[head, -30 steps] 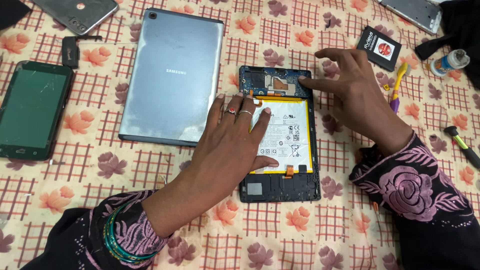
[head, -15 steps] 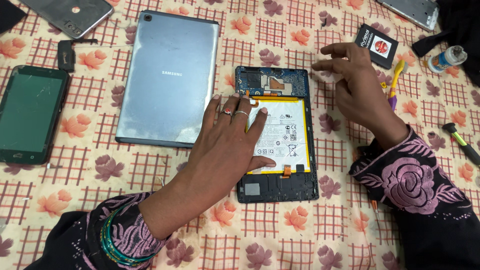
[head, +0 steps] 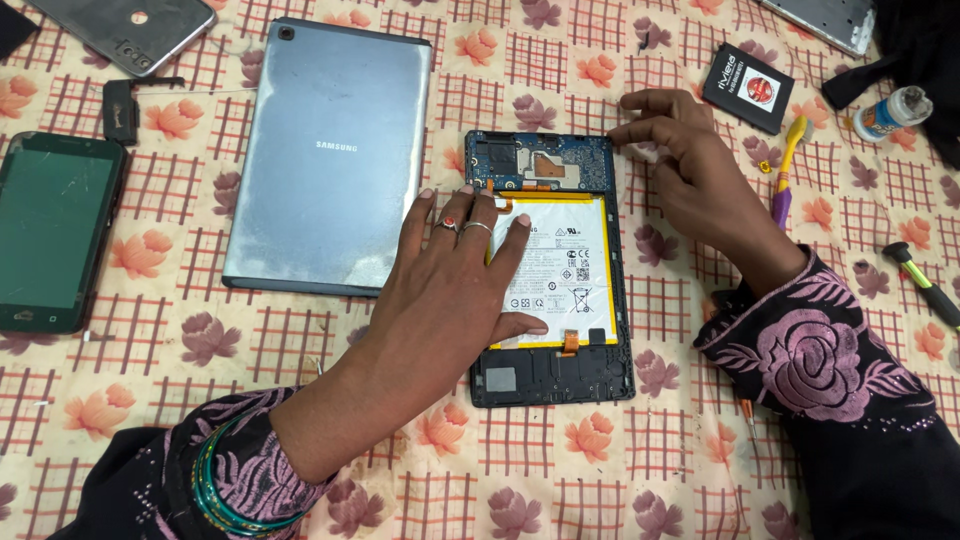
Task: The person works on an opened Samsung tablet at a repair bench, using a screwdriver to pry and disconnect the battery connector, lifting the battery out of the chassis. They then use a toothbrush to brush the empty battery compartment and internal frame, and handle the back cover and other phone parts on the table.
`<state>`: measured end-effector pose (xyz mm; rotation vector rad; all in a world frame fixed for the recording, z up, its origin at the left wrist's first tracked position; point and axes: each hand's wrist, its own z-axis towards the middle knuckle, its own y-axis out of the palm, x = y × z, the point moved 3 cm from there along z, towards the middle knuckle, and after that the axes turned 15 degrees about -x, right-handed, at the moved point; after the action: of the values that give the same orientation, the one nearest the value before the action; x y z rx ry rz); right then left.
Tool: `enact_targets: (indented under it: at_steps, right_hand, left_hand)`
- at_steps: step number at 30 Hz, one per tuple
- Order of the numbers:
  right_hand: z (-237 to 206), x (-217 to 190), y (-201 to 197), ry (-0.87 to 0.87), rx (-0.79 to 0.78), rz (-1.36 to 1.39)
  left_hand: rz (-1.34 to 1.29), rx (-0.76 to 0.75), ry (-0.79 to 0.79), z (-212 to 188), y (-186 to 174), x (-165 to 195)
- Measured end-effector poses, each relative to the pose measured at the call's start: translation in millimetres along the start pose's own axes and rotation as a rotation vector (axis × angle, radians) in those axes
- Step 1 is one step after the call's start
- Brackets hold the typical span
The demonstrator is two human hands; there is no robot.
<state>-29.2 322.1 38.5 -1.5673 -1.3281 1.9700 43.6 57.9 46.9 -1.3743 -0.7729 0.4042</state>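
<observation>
Steadying opened tablet [head: 550,270] for work at its top edge.
Head view: left hand [head: 455,265] lies flat, fingers spread wide, on the tablet's white battery [head: 565,270]. Right hand [head: 690,165], fingers pinched narrow, holds nothing and touches the tablet's upper right corner. Likely next: careful prying there. Grey back cover [head: 325,155] lies left of the tablet.

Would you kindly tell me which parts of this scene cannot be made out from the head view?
- Opened tablet: the battery's left part is hidden under the left hand.
- Right hand: whether its fingers pinch anything at the tablet's top right corner is too small to tell.
- Silver phone shell: cut off by the top edge.
- Screwdriver: cut off by the right edge.
</observation>
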Motion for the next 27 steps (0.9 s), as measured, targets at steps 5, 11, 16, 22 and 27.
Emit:
enact_targets:
  at_steps: [5, 11, 16, 22, 27]
  right_hand:
    - [-1, 0, -1, 0.006, -0.026, 0.011]
    - [-13, -6, -19, -0.075, -0.004, -0.303]
    - [-32, -31, -17, -0.276, -0.111, -0.318]
    - [-42, -51, 12, -0.185, -0.115, -0.498]
    - [-45, -46, 14, -0.160, -0.134, -0.432]
  left_hand:
    - [0.008, 0.006, 0.000, 0, 1, 0]
    - [0.010, 0.008, 0.001, 0, 0, 0]
    - [0.000, 0.002, 0.001, -2, 0, 0]
    - [-0.019, -0.019, -0.007, 0, -3, -1]
    - [-0.082, -0.081, 0.033, -1, -10, -10]
